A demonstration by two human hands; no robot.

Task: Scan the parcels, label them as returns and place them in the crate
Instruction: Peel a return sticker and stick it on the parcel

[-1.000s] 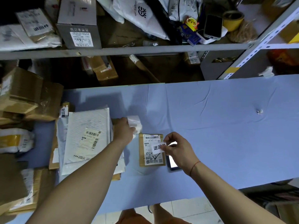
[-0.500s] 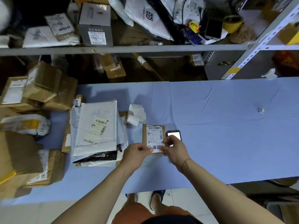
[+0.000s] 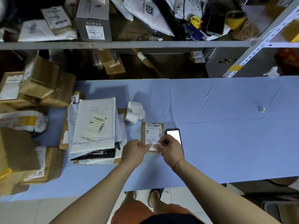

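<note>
A small brown parcel [image 3: 152,131] with a white shipping label and handwritten "0505" lies flat on the blue table [image 3: 218,126]. Over its near end my left hand [image 3: 135,150] and my right hand [image 3: 169,148] each pinch one end of a white return sticker [image 3: 153,145]. Whether the sticker touches the parcel I cannot tell. A phone [image 3: 174,135] with a lit white screen lies just right of the parcel, partly under my right hand. A roll of white stickers [image 3: 135,113] rests just beyond the parcel to the left.
A stack of white mailers and flat parcels [image 3: 93,126] lies left of my hands. Brown boxes [image 3: 43,84] pile up at the far left. Shelves behind the table hold more parcels, a grey box [image 3: 93,20] and another phone [image 3: 216,25]. A small paper scrap [image 3: 262,109] lies at right.
My left hand left the sticker roll and joined the right hand on the sticker. Both hands brought the sticker down over the near end of the small parcel.
</note>
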